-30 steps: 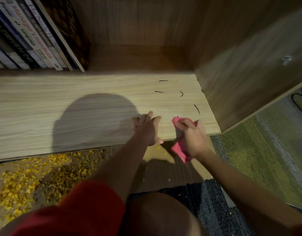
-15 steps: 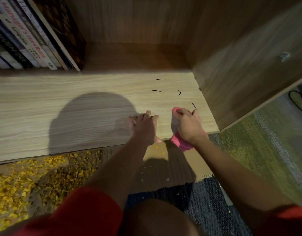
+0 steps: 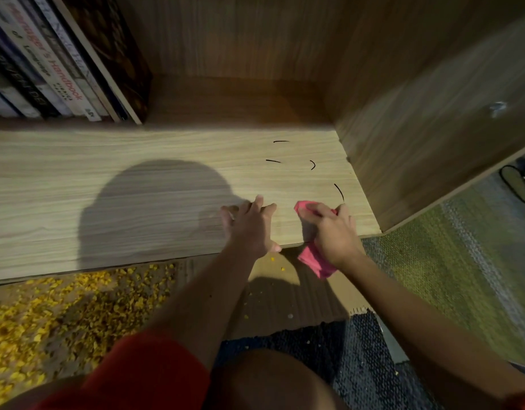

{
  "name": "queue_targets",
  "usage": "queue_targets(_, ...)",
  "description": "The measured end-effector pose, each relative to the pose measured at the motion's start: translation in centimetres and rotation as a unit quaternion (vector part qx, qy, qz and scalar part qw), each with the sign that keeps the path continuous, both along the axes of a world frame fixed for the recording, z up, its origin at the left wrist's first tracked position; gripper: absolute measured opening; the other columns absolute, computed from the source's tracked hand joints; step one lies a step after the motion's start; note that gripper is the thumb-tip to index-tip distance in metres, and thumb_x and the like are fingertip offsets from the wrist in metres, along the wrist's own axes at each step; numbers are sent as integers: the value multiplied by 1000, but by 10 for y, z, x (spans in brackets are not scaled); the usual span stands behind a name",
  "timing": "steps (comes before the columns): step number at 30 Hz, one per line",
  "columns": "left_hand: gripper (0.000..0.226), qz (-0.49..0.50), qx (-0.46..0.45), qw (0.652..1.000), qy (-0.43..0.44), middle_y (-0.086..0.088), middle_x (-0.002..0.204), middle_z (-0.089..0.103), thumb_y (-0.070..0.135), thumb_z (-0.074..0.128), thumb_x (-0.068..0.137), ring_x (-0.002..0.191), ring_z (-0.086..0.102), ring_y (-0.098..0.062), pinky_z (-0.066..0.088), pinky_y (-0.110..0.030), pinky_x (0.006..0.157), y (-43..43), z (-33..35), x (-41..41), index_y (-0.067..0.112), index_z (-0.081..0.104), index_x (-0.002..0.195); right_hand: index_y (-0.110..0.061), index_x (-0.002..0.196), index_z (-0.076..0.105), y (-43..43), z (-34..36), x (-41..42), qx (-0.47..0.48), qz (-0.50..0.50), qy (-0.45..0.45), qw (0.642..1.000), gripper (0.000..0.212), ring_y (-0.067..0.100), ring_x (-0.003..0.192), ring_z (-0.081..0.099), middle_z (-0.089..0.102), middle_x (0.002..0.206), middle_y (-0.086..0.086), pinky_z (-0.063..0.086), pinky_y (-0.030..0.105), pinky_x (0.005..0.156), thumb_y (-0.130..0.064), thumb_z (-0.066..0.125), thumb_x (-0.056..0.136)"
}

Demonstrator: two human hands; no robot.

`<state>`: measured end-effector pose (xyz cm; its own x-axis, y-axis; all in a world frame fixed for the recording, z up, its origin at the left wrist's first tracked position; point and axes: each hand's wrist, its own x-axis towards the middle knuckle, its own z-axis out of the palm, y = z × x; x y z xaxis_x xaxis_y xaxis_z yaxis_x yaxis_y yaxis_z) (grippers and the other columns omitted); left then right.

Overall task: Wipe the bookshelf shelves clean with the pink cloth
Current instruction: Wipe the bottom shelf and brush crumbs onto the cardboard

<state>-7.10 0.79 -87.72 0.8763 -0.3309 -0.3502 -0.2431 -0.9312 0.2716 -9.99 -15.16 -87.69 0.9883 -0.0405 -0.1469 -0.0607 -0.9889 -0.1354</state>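
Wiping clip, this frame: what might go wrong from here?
1. The black marks lie beyond the pink cloth; strokes kept near the front edge of the shelf would likely miss them.
2. Much of the cloth hangs off that edge below the right hand, so little of it may press on the wood.

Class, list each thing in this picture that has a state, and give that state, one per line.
Light wooden shelf board: bears unwiped black marks.
Pink cloth: bunched, gripped, pressed on the board, tail hanging over its front edge.
Right hand: grips the cloth.
Left hand: flat on the board, fingers spread.
Row of books: standing, spines outward.
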Motion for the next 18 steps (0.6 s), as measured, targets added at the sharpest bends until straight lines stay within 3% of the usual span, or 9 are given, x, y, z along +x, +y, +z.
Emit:
queue_targets(4,88,-1,9,1000,2,-1,158,3,50,65,80,144,9,-24,8,-56,112,0,2,-1,29,15,149,-25,129,50,2,1,22,5,-61,-2,998,54,33,114,30,33,146,-3,29,38,93,4,40,84)
queue_targets(8,89,3,-3,1000,11,0,158,1,48,66,80,145,6,-23,6,-56,112,2,1,0,30,14,149,-28,135,42,9,-3,-11,-31,5,7,999,55,30,111,32,29,147,-4,32,35,92,0,46,87)
queue_targets(13,88,1,5,1000,7,-1,159,0,50,65,81,145,6,-23,5,-56,112,2,2,-1,30,13,150,-25,134,46,3,6,29,-25,-57,15,998,52,33,116,30,35,142,-1,29,40,99,-1,38,88)
queue_targets(18,88,-7,9,1000,10,-1,159,-1,50,64,81,145,4,-23,5,-57,111,2,2,0,31,12,150,-25,134,42,7,4,-3,-44,-28,28,998,52,33,112,31,33,140,0,29,41,96,-3,40,88)
